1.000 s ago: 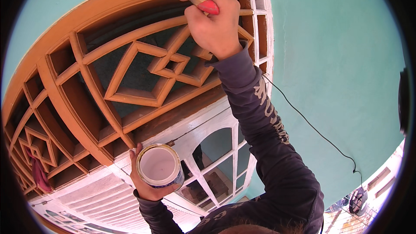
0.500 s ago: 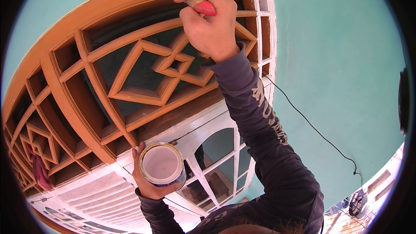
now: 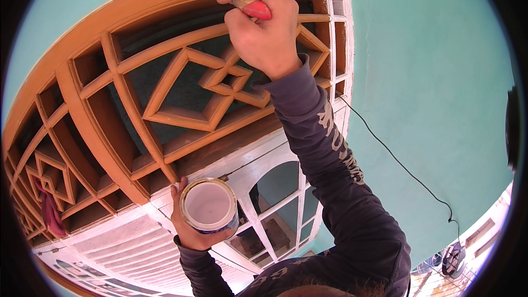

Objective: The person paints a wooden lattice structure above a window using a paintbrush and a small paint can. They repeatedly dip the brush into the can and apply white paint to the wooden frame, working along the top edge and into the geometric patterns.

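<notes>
My right hand (image 3: 265,27) is raised high and closed around the handle of a paintbrush (image 3: 256,9), whose end is red. White paint coats its bristles, which rest against the top rail of a brown wooden lattice frame (image 3: 88,33). To the right of the bristles that rail is white; to the left it is brown. Lower down, my left hand (image 3: 190,231) grips a round paint can (image 3: 209,204) from its left and underside. The can is open at the top and pale white inside.
Below the lattice are a white-painted glazed door (image 3: 275,214) and white louvred shutters (image 3: 126,247). A maroon cloth (image 3: 51,214) hangs from the lattice at left. On the right, a black cable (image 3: 396,154) runs down the turquoise wall (image 3: 429,77).
The brush and my right hand have shifted slightly left along the top rail. My left hand still holds the can at nearly the same place.
</notes>
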`<state>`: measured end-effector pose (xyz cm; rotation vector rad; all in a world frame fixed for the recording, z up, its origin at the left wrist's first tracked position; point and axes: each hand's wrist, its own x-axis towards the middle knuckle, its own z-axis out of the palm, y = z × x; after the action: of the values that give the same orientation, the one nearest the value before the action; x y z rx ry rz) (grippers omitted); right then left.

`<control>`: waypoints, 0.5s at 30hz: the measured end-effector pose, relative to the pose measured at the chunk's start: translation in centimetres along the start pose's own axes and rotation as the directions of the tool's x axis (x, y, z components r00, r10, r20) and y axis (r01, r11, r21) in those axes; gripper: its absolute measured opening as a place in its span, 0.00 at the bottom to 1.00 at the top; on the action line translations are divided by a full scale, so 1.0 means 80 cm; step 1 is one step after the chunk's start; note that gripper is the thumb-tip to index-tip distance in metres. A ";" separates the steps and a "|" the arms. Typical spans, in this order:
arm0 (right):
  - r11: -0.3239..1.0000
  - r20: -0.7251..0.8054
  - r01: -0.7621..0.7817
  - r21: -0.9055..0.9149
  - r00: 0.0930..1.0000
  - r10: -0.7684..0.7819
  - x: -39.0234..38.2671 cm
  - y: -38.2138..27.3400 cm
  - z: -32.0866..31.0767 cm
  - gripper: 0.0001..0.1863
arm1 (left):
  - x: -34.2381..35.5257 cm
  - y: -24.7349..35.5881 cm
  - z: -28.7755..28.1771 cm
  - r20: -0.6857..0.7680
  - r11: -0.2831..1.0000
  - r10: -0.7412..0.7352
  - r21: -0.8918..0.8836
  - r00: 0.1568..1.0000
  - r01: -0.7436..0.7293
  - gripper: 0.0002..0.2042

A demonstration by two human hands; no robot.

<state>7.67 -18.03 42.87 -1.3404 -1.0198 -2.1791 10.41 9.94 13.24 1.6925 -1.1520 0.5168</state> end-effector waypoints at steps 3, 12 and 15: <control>1.000 -0.011 0.020 0.009 1.000 -0.020 0.000 0.001 0.005 0.10 | 0.002 0.003 -0.002 0.006 1.000 -0.003 0.019 1.000 0.003 0.76; 0.998 0.095 -0.059 0.034 0.994 0.056 -0.004 -0.019 0.010 0.13 | 0.021 0.057 0.012 -0.164 0.987 -0.137 -0.111 0.977 0.119 0.50; 0.998 0.102 -0.042 0.044 0.994 0.038 -0.002 -0.025 0.013 0.12 | 0.022 0.057 0.011 -0.156 0.986 -0.136 -0.119 0.978 0.119 0.50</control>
<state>7.12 -15.96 42.25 -1.4496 -1.0642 -2.0643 7.06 8.08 16.45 1.5874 -0.9302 0.4939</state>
